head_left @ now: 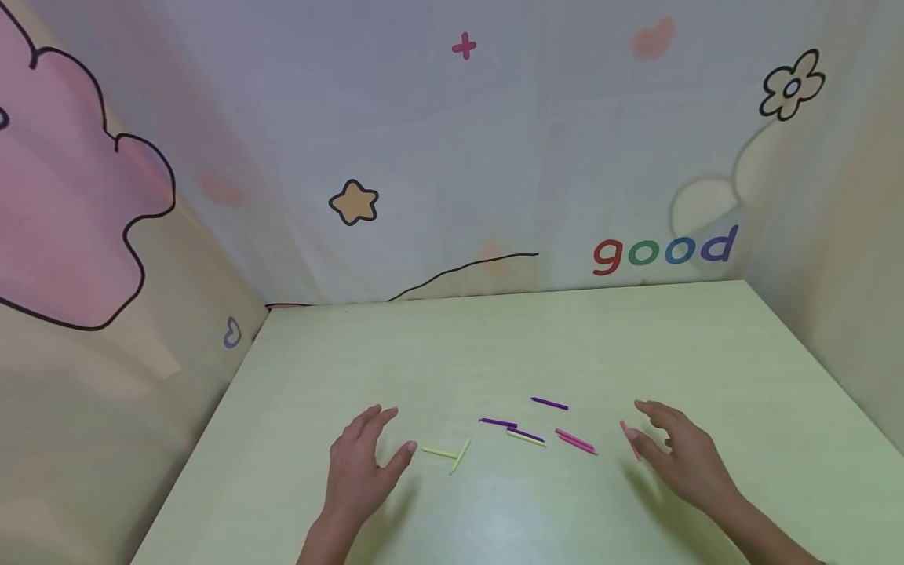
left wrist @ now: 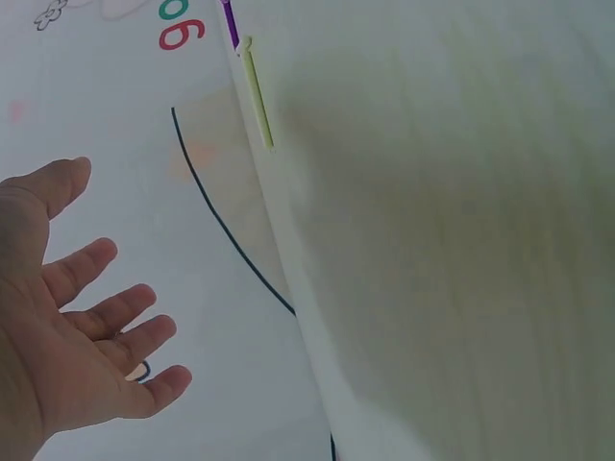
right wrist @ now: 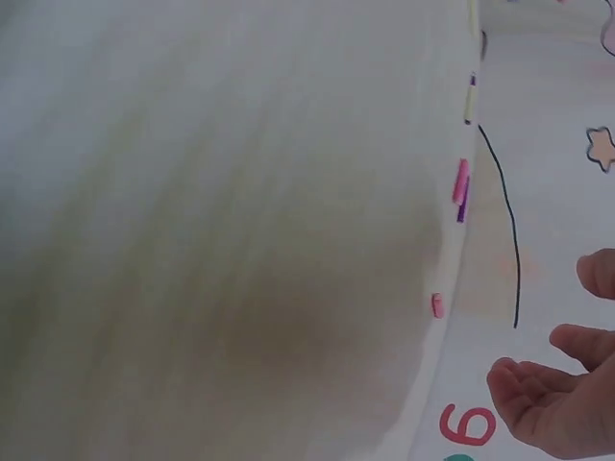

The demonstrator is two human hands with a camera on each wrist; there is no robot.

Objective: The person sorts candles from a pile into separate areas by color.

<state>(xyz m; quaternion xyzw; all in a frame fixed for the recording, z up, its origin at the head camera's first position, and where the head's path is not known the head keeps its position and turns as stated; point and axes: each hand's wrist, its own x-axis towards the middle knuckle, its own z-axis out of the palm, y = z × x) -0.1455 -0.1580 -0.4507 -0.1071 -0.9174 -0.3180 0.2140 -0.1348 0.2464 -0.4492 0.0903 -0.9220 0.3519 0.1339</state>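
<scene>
Several thin sticks with narrow tips, perhaps crayons, lie on the pale table in the head view. My left hand (head_left: 362, 469) hovers with spread fingers beside two yellow sticks (head_left: 439, 453), which meet at an angle. Relaxed and lightly bent, the fingers of my right hand (head_left: 690, 461) hang above the table, the thumb overlapping a lone pink stick (head_left: 625, 426). In the right wrist view that pink stick (right wrist: 437, 305) lies apart from the hand (right wrist: 567, 403). Between the hands are purple sticks (head_left: 549, 403), a third yellow one (head_left: 526, 439) and two pink ones (head_left: 575, 441) side by side. Both hands hold nothing.
The pale green table (head_left: 318, 353) ends at a printed curtain (head_left: 438, 141) behind it. Curtain panels also hang along the left (head_left: 176, 408) and right (head_left: 833, 235) sides. Shadows of both hands fall on the tabletop.
</scene>
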